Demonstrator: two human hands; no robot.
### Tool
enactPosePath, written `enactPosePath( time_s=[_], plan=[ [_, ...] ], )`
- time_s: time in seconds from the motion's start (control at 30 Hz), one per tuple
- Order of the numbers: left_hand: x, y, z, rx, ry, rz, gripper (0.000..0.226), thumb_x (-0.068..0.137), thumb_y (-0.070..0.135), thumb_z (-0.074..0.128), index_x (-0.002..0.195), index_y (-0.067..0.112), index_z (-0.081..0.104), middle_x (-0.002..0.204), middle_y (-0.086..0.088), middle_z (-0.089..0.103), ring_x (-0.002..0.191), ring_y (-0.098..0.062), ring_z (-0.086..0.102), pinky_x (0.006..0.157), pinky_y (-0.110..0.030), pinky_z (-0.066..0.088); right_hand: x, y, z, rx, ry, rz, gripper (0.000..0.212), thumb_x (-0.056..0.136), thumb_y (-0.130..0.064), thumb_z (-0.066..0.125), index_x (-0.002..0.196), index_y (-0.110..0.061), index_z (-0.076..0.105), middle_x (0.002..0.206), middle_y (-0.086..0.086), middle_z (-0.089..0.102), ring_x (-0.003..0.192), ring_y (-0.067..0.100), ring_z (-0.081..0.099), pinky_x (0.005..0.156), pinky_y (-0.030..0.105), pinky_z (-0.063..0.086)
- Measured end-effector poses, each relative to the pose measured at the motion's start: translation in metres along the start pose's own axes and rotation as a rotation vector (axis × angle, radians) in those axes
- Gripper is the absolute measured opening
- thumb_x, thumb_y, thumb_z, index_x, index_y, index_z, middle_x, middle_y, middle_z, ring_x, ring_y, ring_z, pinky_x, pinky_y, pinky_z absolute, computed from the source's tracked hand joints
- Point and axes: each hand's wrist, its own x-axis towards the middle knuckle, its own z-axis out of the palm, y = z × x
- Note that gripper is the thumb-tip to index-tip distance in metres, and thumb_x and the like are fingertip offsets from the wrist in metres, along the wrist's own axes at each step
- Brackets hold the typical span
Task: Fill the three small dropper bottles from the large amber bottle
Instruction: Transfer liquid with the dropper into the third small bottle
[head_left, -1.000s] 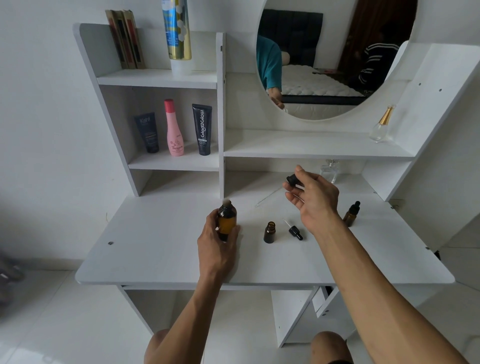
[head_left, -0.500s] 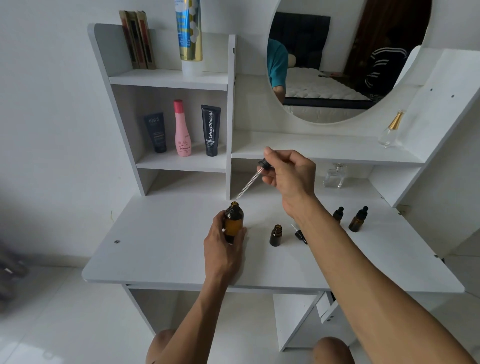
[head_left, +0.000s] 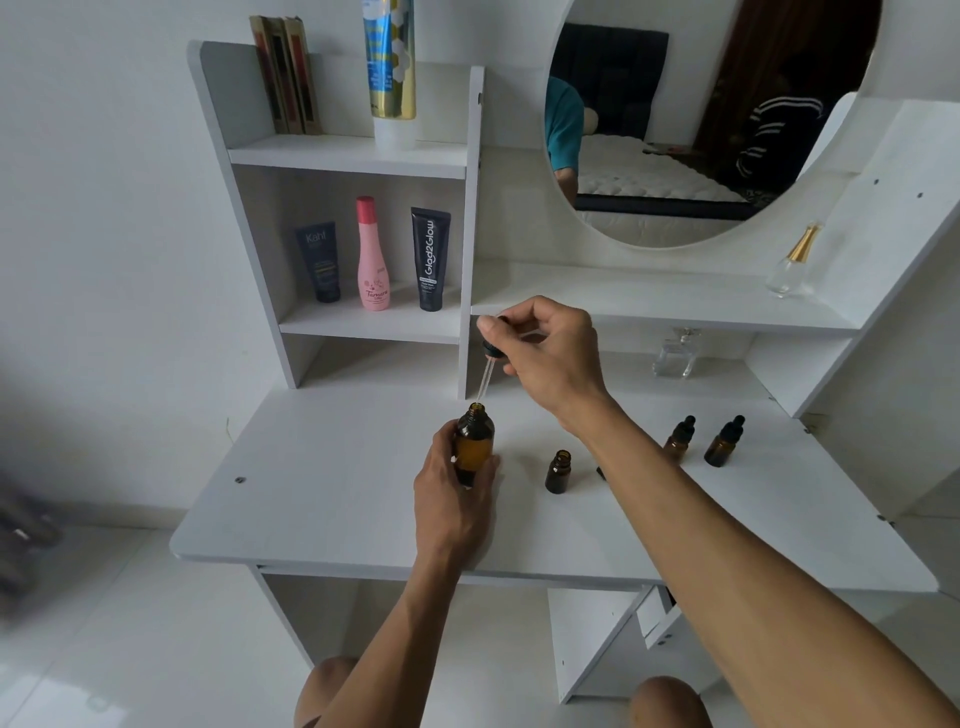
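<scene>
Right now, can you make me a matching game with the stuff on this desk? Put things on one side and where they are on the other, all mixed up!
Things:
1. large amber bottle
2. dropper
3. open small bottle
4. pink bottle

Places:
A. on the shelf between two dark tubes
B. held by the left hand
C. standing alone on the desk, cap off
D. pinched in the right hand

Pairs: 1-B, 2-D, 3-C, 4-A

Head view, down over desk (head_left: 322, 499)
</scene>
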Motion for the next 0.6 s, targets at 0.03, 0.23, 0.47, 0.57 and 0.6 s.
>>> enactPosePath(
  time_s=[0.03,0.23,0.47,0.57,0.6],
  plan=[
    [0.0,0.0,0.0,-0.001,-0.001,0.001,0.049,0.087,0.035,0.073,0.13,0.039,0.047,0.106,0.018,0.063,0.079,-0.002,0.065,0.062,-0.009,0.046,-0.001,0.0,0.001,-0.018,-0.021,-0.005,0.019,0.084,-0.027,0.081,0.085,-0.009,0.074,0.074,-0.005,0.073,0.07,0.009,0.073,0.071,0.035,0.063],
    [0.001,-0.002,0.0,-0.005,-0.002,0.007,0.048,0.087,0.033,0.072,0.127,0.041,0.047,0.105,0.018,0.064,0.082,-0.004,0.065,0.07,-0.019,0.052,-0.005,0.011,0.004,-0.118,-0.149,-0.05,0.016,0.085,-0.022,0.081,0.088,-0.008,0.076,0.079,-0.002,0.075,0.066,-0.003,0.067,0.064,0.011,0.052],
    [0.003,-0.005,0.002,-0.028,-0.014,0.008,0.051,0.09,0.033,0.071,0.134,0.037,0.046,0.113,0.017,0.065,0.093,-0.006,0.067,0.083,-0.021,0.055,-0.014,0.041,0.01,-0.237,-0.238,-0.032,0.016,0.082,-0.028,0.082,0.09,-0.015,0.077,0.084,-0.004,0.076,0.078,0.011,0.072,0.075,0.023,0.059],
    [0.003,-0.005,0.002,-0.034,-0.014,0.006,0.052,0.091,0.033,0.07,0.137,0.035,0.046,0.116,0.014,0.066,0.094,-0.01,0.068,0.082,-0.021,0.056,-0.016,0.045,0.011,-0.264,-0.251,-0.027,0.018,0.082,-0.029,0.083,0.092,-0.016,0.078,0.085,-0.004,0.076,0.077,0.008,0.071,0.073,0.019,0.057],
    [0.003,-0.005,0.002,-0.034,-0.017,0.01,0.052,0.091,0.033,0.07,0.137,0.035,0.046,0.116,0.013,0.066,0.093,-0.01,0.068,0.081,-0.02,0.055,-0.017,0.045,0.011,-0.27,-0.251,-0.023,0.017,0.082,-0.03,0.083,0.092,-0.016,0.078,0.085,-0.004,0.076,0.077,0.008,0.071,0.072,0.019,0.056]
  ],
)
